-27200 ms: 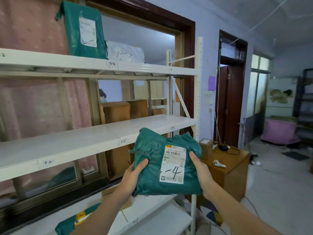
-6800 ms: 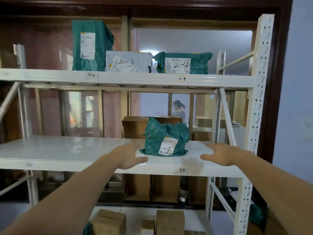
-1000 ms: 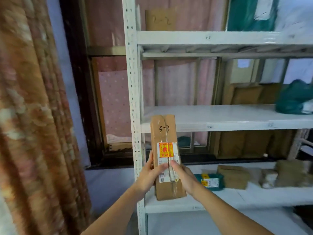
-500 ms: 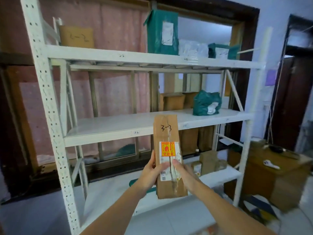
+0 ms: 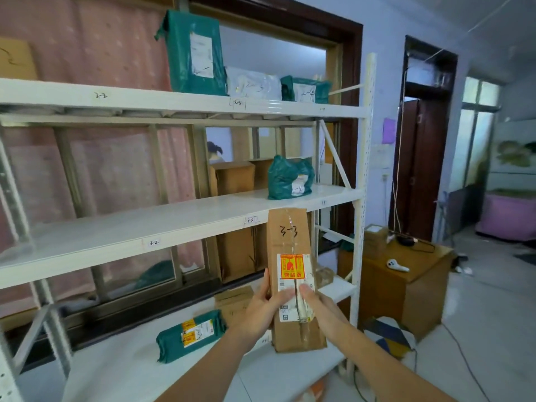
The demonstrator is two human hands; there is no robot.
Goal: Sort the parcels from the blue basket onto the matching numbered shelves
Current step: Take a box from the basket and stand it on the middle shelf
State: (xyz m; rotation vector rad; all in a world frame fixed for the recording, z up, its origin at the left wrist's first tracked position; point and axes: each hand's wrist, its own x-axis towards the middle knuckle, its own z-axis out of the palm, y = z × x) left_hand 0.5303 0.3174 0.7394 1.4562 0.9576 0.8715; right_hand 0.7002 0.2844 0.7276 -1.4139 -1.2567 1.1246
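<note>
A tall brown cardboard parcel [image 5: 290, 245] marked "3-3" with a red and yellow sticker stands upright in front of me. My left hand [image 5: 265, 307] grips its left side and my right hand [image 5: 317, 303] grips its right side. The parcel's top reaches the front edge of the white middle shelf [image 5: 145, 227], just right of the "3-3" tag [image 5: 250, 219]. A "3-2" tag [image 5: 153, 243] sits further left. A green bag marked "-4" [image 5: 290, 178] lies on the middle shelf's right end.
The top shelf [image 5: 174, 101] carries a tall green parcel [image 5: 194, 53], a white "2-3" bag [image 5: 253, 84], a green "2-4" bag [image 5: 306, 89] and a brown box [image 5: 14, 59]. A green parcel [image 5: 190, 335] lies on the bottom shelf. A wooden cabinet [image 5: 406, 282] stands right of the rack.
The view has swung right and closer to the rack. The "3-3" parcel stays gripped in both hands and now sits by the "3-3" tag on the middle shelf edge.
</note>
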